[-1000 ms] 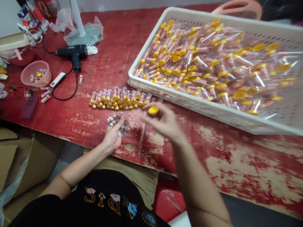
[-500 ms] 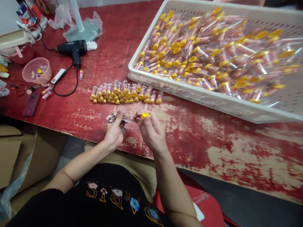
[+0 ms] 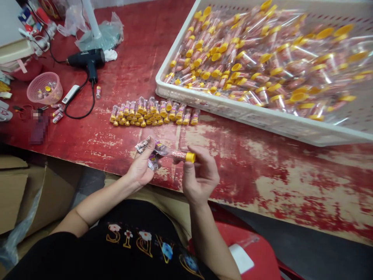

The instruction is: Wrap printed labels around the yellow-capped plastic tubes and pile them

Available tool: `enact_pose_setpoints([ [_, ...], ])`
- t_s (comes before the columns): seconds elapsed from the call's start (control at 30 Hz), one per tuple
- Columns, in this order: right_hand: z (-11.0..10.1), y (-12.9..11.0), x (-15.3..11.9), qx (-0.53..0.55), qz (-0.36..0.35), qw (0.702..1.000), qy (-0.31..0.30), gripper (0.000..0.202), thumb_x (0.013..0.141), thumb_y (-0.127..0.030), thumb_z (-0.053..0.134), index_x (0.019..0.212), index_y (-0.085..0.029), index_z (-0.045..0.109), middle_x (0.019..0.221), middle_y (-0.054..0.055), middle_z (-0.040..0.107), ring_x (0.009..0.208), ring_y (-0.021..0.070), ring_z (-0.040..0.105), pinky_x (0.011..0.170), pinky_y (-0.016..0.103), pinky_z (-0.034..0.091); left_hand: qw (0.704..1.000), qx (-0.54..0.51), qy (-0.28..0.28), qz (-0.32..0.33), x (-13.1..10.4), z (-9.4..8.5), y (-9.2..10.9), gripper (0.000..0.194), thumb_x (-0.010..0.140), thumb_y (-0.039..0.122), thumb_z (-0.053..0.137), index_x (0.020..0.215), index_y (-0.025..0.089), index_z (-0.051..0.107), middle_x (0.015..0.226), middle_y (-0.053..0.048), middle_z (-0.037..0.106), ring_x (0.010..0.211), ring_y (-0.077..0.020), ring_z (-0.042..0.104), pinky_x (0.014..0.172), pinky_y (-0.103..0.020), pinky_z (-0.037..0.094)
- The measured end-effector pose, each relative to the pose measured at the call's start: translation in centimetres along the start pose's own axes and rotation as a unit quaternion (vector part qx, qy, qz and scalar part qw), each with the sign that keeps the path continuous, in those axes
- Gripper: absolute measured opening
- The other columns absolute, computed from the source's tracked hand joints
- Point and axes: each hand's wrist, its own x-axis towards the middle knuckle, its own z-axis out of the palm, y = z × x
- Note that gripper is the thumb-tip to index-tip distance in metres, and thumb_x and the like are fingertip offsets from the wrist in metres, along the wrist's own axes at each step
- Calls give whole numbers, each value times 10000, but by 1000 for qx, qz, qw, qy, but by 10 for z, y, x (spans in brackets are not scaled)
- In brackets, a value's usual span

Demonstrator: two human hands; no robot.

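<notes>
Gripping a slim clear plastic tube (image 3: 179, 155) with pink filling by its yellow cap (image 3: 190, 157) in the right hand (image 3: 201, 177), pointing lengthwise leftward at the glossy purple-and-white printed wrappers (image 3: 160, 147) pinched in the nearby left hand (image 3: 140, 168)

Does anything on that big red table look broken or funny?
Yes, the tabletop looks damaged: its red is worn into pale patches in front of the white tray. Also, one little tube sits by the heat gun, away from the grouped tubes.
</notes>
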Motion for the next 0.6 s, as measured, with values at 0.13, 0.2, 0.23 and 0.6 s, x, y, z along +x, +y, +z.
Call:
enact_pose_setpoints([
  [0.13, -17, -8, -12, -107, -82, 989, -52, 492, 845, -139, 663, 1269, -387, 662, 1121, 71, 688, 1031, 253, 674, 834, 449, 602, 998, 42, -28, 21, -3, -4, 1, 410, 599, 323, 911, 875, 162, 653, 785, 10, 689, 620, -92, 630, 434, -165, 355],
  [0.2, -21, -12, -16, -117, -76, 986, -92, 521, 859, -102, 623, 1280, -408, 650, 1146, 65, 696, 1024, 249, 688, 841, 455, 608, 996, 70, -40, 43, -3, -7, -1, 464, 570, 351, 922, 904, 158, 665, 791, -4, 696, 626, -103, 630, 414, -169, 354],
  [0.23, -22, -13, -16, -112, -61, 987, -102, 533, 865, -94, 608, 1295, -407, 639, 1148, 65, 692, 1005, 241, 695, 825, 443, 615, 994, 81, -46, 54, -3, -9, -2, 497, 550, 375, 927, 913, 158, 667, 782, -6, 695, 618, -107, 626, 401, -171, 348],
  [0.6, 7, -14, -13, -174, -101, 980, -3, 586, 808, -49, 688, 1252, -430, 663, 917, 25, 659, 810, 169, 651, 678, 325, 571, 985, 114, -73, 106, -8, -19, -14, 516, 506, 427, 932, 833, 150, 645, 649, 42, 616, 494, -54, 521, 350, -166, 348],
])
